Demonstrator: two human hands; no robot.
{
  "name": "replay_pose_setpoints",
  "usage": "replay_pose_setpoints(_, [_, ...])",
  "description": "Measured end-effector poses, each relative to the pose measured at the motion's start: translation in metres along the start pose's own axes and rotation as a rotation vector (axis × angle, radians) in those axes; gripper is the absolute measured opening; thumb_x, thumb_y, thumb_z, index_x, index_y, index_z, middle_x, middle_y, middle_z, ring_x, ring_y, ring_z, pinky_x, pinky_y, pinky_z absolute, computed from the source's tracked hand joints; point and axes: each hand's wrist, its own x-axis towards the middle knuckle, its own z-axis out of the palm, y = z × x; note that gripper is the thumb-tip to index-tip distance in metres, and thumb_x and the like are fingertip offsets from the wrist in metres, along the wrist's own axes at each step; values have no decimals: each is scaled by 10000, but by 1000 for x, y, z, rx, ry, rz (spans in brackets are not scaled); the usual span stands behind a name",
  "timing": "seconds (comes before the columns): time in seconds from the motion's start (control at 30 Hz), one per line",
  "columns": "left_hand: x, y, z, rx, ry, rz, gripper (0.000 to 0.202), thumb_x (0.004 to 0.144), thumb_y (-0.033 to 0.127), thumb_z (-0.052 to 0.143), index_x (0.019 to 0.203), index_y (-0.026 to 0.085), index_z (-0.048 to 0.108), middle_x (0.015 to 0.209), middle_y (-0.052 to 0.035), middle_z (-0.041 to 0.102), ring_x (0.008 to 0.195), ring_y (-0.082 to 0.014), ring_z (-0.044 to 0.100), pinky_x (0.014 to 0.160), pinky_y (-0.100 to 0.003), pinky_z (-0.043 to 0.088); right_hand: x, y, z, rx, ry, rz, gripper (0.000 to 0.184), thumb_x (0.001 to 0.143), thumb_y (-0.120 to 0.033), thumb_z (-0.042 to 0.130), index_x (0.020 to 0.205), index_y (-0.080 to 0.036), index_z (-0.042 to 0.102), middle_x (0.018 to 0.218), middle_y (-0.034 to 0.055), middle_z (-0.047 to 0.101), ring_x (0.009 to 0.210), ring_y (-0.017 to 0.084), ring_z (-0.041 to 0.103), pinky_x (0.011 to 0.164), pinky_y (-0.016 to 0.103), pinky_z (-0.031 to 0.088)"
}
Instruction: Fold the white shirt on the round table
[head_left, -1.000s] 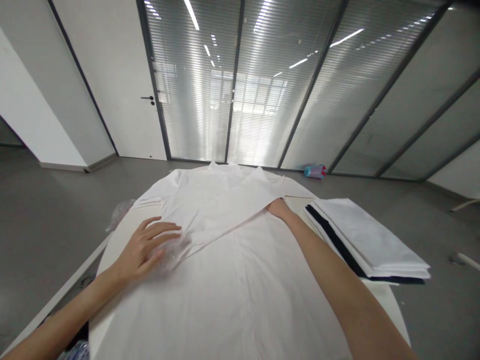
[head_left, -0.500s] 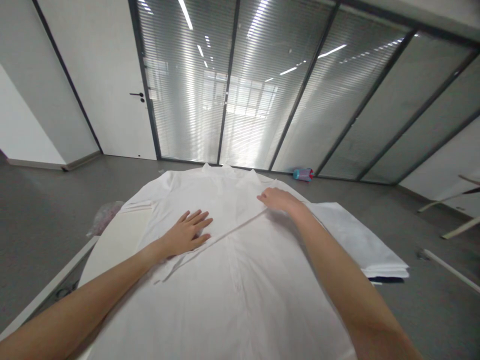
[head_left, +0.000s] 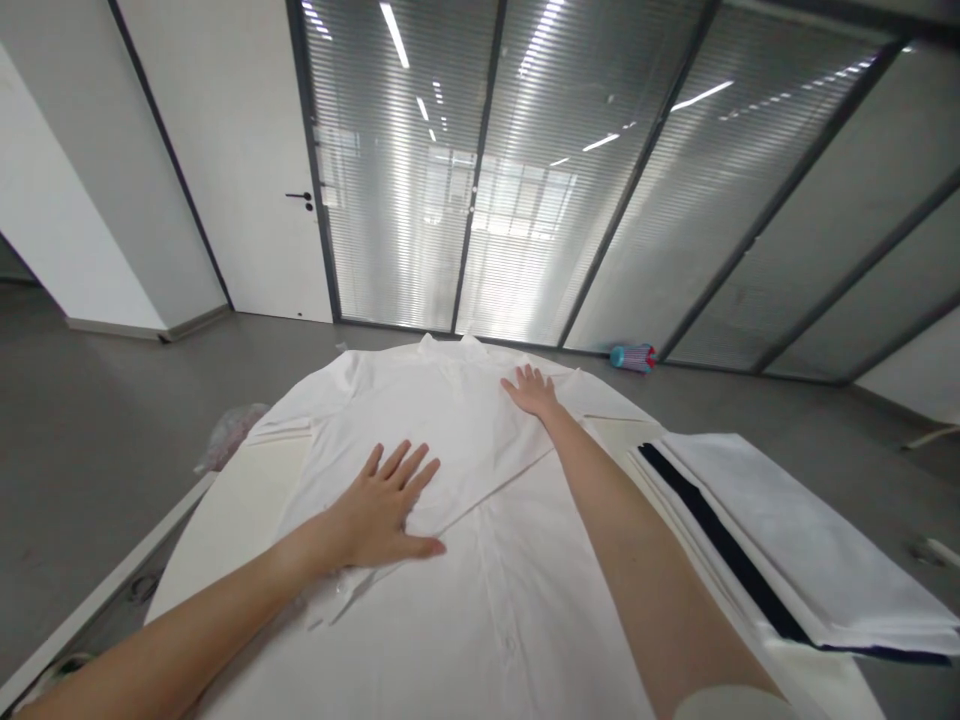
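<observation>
White cotton-like cloth lies under both palms; no brand, label or writing can be read anywhere on it. The left hand (head_left: 382, 505) lies flat with its 5 fingers spread, pressing on a folded sleeve that crosses the white shirt (head_left: 480, 560) at its chest, with the thumb pointing right along the sleeve's edge; the right hand (head_left: 531, 390) lies flat too, fingers fanned, resting near the shirt's collar (head_left: 450, 347) at the right shoulder; neither hand grips or pinches anything. The shirt lies buttoned, front up, across the round white table (head_left: 225, 500), collar at the far edge and hem towards the person; its button placket runs down the middle between the 2 forearms. Just right of the shirt a stack of folded white cloths (head_left: 810, 550) rests on the table, with 1 dark layer showing at its edge. Beyond the table, on the grey floor, a blue and pink bottle (head_left: 631, 357) lies by the glass partition; a crumpled plastic bag (head_left: 229, 435) sits on the floor at the left.
</observation>
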Motion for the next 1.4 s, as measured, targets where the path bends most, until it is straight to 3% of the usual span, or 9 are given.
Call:
replay_pose_setpoints(0.27, [1,-3,6,7,18,12,1030,796,864,396,1593,241,204,1646,-152,148,1508,-425,76,1173,-661,56,18,0,-5,-16,-44,-4,830,945,-700,226,1568,-155,279,1657,146,122,1517,330,115,1190,592,82])
replay_pose_setpoints(0.37, [1,0,1,11,51,36,1007,817,844,405,1579,201,260,1627,-185,212,1496,-438,138,1167,-673,90,25,-4,-4,-33,45,-5,830,957,-674,231,1575,-119,246,1657,168,101,1518,330,108,1199,563,85])
replay_pose_setpoints(0.47, [3,9,-10,4,143,127,846,891,747,429,1537,205,358,1595,-160,323,1494,-375,215,1202,-617,104,29,-7,-1,-32,31,17,832,963,-671,193,1583,-117,221,1661,150,93,1521,319,97,1204,548,92])
replay_pose_setpoints(0.6, [6,22,-17,-19,189,202,646,997,577,380,1559,270,297,1629,-75,267,1522,-286,161,1234,-541,73,27,-10,1,-39,6,40,799,979,-644,149,1582,-127,236,1661,127,114,1521,308,99,1208,543,73])
replay_pose_setpoints(0.77, [8,23,-6,-72,19,211,748,979,648,347,1594,264,163,1635,-73,232,1516,-319,161,1214,-592,66,-7,-17,-1,-10,16,-29,792,990,-626,109,1585,-114,211,1660,147,93,1521,322,98,1204,555,91])
replay_pose_setpoints(0.93, [8,25,-8,-87,22,254,757,971,653,369,1598,322,104,1649,-37,181,1527,-325,84,1212,-594,30,-62,-10,-14,-25,-65,-133,822,966,-689,109,1594,-167,205,1668,111,60,1526,311,85,1213,527,97])
replay_pose_setpoints(1.13, [8,24,-7,-117,-24,376,780,972,628,406,1601,319,62,1628,-38,254,1522,-301,138,1225,-561,34,-91,24,-18,-69,-72,-5,826,976,-671,115,1592,-127,194,1659,137,102,1528,281,87,1218,512,83])
replay_pose_setpoints(1.27, [9,27,-8,-164,15,347,673,980,588,432,1573,334,241,1600,-36,337,1498,-291,248,1224,-550,131,-91,31,-10,-65,-34,8,805,980,-668,144,1583,-144,242,1654,130,145,1526,264,114,1218,499,97])
replay_pose_setpoints(1.4, [8,-4,-25,-283,336,43,446,998,464,429,1368,256,566,1380,-86,603,1285,-256,543,1086,-439,431,-92,32,-6,-60,48,-34,707,1015,-587,155,1543,-165,360,1626,131,258,1504,286,210,1203,498,166])
